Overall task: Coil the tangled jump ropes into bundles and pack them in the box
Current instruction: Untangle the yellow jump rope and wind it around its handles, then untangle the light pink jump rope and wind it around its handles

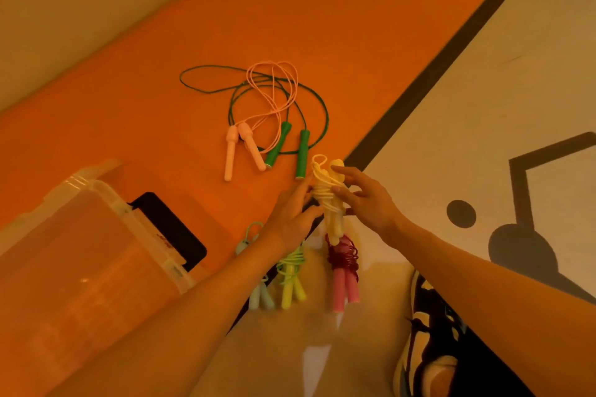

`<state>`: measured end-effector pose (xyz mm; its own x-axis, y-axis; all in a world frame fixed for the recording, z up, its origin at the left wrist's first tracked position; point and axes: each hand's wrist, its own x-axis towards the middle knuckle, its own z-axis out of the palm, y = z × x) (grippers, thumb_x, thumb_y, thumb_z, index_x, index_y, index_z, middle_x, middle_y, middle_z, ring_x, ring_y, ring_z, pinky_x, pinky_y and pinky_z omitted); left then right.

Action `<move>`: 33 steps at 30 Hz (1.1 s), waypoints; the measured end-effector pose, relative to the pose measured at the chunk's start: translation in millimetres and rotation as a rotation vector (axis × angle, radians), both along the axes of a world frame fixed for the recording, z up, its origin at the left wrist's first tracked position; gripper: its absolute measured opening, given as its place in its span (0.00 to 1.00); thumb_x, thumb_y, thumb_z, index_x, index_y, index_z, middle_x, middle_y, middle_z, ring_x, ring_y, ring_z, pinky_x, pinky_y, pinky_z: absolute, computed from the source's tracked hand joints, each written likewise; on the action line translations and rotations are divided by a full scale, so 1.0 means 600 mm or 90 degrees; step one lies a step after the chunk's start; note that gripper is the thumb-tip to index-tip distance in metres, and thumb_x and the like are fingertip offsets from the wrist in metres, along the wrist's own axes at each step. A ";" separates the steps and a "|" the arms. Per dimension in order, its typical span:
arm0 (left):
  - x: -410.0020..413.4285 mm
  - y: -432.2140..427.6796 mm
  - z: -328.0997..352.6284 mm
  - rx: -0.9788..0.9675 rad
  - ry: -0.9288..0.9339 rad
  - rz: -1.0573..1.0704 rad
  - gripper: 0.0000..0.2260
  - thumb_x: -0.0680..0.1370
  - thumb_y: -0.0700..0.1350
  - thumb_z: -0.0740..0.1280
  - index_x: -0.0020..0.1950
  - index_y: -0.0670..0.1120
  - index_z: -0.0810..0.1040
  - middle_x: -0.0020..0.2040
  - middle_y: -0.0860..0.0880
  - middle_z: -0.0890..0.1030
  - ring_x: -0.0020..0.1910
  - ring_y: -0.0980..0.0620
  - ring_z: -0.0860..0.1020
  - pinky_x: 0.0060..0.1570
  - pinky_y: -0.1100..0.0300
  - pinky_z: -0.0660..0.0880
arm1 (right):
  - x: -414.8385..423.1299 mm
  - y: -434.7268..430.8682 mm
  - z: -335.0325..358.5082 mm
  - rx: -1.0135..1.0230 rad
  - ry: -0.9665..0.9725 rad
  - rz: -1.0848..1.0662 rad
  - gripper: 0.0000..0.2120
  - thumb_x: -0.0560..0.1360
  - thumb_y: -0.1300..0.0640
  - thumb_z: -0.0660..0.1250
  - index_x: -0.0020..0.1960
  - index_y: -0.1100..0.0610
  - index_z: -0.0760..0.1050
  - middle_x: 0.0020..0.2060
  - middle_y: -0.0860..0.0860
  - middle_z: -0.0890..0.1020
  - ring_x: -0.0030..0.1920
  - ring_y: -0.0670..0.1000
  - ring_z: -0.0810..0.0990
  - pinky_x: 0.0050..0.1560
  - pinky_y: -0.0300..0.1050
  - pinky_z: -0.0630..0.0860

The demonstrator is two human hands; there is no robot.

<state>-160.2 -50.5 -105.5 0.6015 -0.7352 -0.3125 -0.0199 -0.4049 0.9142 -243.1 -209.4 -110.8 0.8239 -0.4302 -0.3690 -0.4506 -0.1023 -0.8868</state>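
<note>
A pale yellow jump rope with its cord wound around both handles sits between my hands. My left hand pinches the bundle from the left. My right hand holds it from the right, thumb on the cord, fingers partly spread. Below them lie three coiled bundles: light blue, lime yellow and pink with a dark red cord. Farther away on the orange mat, a pink rope and a green rope lie tangled together. The clear plastic box stands at the left.
A black flat object lies next to the box on the orange mat. A white floor panel with dark markings fills the right. A patterned shoe is at the bottom right.
</note>
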 end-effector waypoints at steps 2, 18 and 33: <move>0.018 -0.005 -0.049 0.040 -0.025 -0.024 0.30 0.74 0.53 0.65 0.75 0.66 0.62 0.69 0.56 0.74 0.69 0.51 0.72 0.66 0.45 0.71 | 0.013 -0.003 -0.031 0.020 0.015 -0.002 0.18 0.80 0.54 0.66 0.69 0.47 0.73 0.55 0.50 0.80 0.51 0.54 0.82 0.41 0.42 0.83; 0.033 0.036 -0.150 0.266 -0.218 -0.137 0.33 0.76 0.62 0.57 0.80 0.57 0.55 0.77 0.54 0.65 0.73 0.50 0.61 0.72 0.50 0.56 | -0.005 0.031 -0.152 -0.185 0.113 0.107 0.24 0.78 0.48 0.69 0.72 0.45 0.69 0.53 0.54 0.75 0.54 0.56 0.78 0.53 0.46 0.71; 0.088 0.077 0.047 0.287 -0.298 -0.033 0.33 0.75 0.65 0.54 0.78 0.53 0.63 0.71 0.50 0.72 0.71 0.47 0.66 0.70 0.46 0.60 | 0.056 0.043 0.013 -0.237 0.058 0.082 0.32 0.77 0.41 0.66 0.77 0.48 0.62 0.63 0.59 0.76 0.64 0.58 0.74 0.59 0.46 0.69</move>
<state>-107.4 -4.1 -77.0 0.7165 -0.6247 -0.3104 -0.4047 -0.7347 0.5445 -209.5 -183.4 -103.2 0.8509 -0.4434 -0.2817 -0.4883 -0.4699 -0.7354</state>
